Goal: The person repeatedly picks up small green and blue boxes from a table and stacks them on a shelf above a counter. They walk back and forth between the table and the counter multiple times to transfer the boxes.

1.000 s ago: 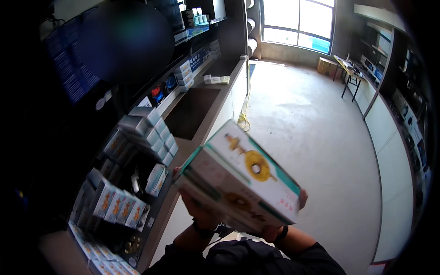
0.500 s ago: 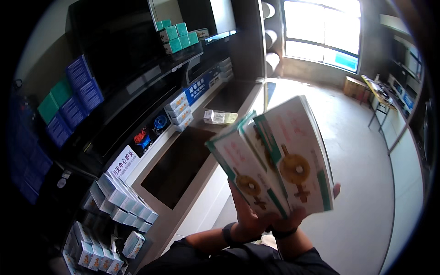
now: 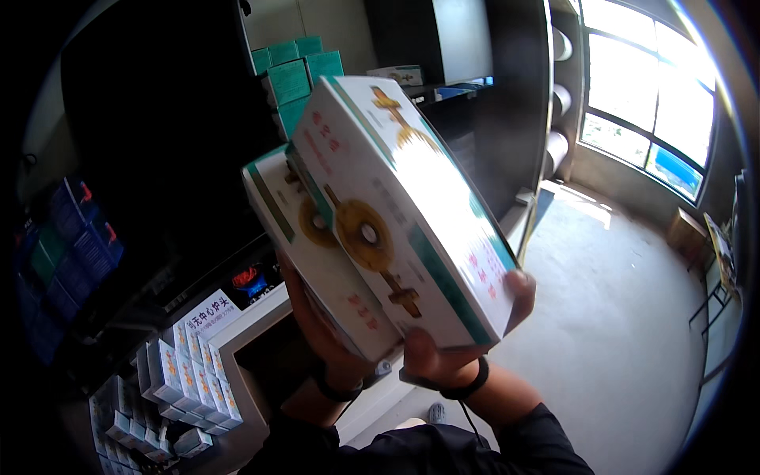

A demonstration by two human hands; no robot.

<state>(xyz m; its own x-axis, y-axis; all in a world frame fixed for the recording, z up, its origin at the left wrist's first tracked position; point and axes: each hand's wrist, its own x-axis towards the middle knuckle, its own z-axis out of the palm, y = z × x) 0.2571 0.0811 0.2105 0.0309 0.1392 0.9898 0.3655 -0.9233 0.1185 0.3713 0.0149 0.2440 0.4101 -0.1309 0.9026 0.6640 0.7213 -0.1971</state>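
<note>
Two white cartons with green edges and a printed brass-coloured burner part are held up in front of me, tilted to the left. My right hand [image 3: 439, 356] grips the larger-looking right carton [image 3: 419, 229], its thumb on the front face and its fingertips round the far right edge. Beside it and partly behind it, the left carton [image 3: 328, 277] rests in my left hand [image 3: 321, 332]. That hand wraps its lower left side, and most of its fingers are hidden. Both cartons touch each other, side by side.
Green boxes [image 3: 289, 87] are stacked on a high shelf, with a white box [image 3: 396, 75] beyond them. Blue boxes [image 3: 87, 253] stand at far left. Small white boxes [image 3: 194, 376] fill the lower left, below a sign [image 3: 212, 315]. Far right are a window [image 3: 645, 71] and a stand [image 3: 722, 257].
The two cartons have risen and moved left, and turned so that a long side face of the right one shows. My view has swung left, so the window sits farther right.
</note>
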